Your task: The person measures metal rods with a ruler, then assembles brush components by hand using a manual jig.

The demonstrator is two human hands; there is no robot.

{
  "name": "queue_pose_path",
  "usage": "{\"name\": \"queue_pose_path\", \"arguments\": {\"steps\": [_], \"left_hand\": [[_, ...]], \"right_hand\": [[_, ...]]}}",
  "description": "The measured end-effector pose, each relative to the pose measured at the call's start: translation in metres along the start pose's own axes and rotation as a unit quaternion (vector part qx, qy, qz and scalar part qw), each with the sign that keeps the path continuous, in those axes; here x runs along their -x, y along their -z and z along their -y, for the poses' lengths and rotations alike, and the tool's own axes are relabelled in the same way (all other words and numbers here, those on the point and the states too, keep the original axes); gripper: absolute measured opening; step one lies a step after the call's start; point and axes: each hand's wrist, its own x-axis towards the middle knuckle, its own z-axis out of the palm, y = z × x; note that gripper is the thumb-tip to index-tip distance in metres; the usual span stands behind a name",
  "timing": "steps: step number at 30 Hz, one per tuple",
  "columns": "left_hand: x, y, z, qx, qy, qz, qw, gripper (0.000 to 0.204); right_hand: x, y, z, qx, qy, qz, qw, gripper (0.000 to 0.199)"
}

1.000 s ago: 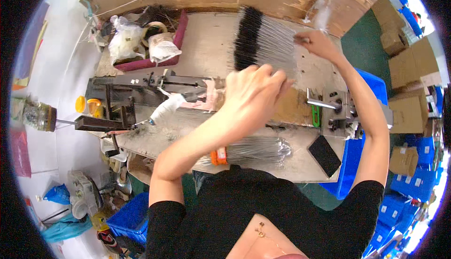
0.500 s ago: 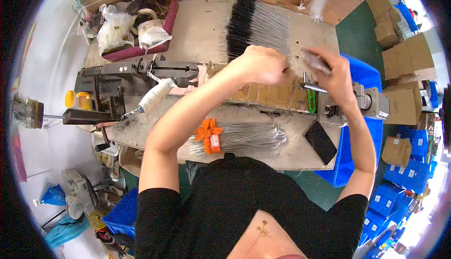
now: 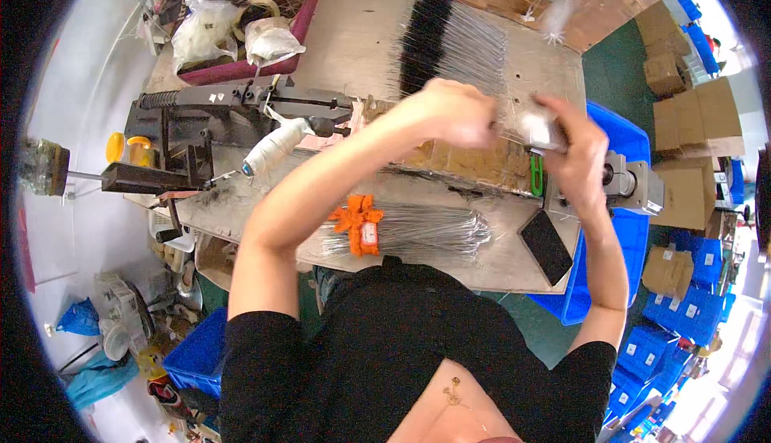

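My left hand (image 3: 459, 115) is a closed fist above the wooden block (image 3: 474, 162) in the middle of the bench; whatever it grips is hidden and blurred. To its right, my right hand (image 3: 577, 150) curls around a pale, shiny object (image 3: 541, 131), smeared by motion, whose kind I cannot make out. Beyond my hands lies a row of thin wire brushes (image 3: 430, 41) with black bristles and bare silver stems. Closer to me rests a bundle of metal wires (image 3: 434, 230), tied with an orange cloth (image 3: 357, 224). A green clip-like piece (image 3: 536, 175) sits below my right hand.
A dark metal machine (image 3: 233, 114) with a white thread spool (image 3: 277, 147) stands at left. Behind it, a maroon tray (image 3: 299, 33) holds plastic bags and tape. A black phone (image 3: 546, 246) lies at the right edge, beside a blue bin (image 3: 634, 134) and a metal fixture (image 3: 638, 186).
My right hand has tipped slightly down with the pale object, now over the metal rod seen before. My left fist stays nearly in place. The whole view has shifted a little.
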Motion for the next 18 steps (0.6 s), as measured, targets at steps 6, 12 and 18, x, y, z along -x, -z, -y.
{"name": "queue_pose_path", "arguments": {"steps": [6,12,18], "left_hand": [[0.087,0.002,0.033,-0.041,0.016,-0.204,0.978,0.024],[0.182,-0.007,0.016,0.103,0.146,-0.421,0.889,0.011],[0.190,-0.082,0.013,0.641,0.073,0.067,0.761,0.041]], "right_hand": [[-0.016,-0.068,0.039,-0.008,0.181,0.029,0.983,0.049],[-0.046,-0.108,0.054,-0.125,0.193,0.087,0.969,0.039],[-0.057,-0.116,0.067,-0.191,0.146,0.105,0.965,0.033]]}}
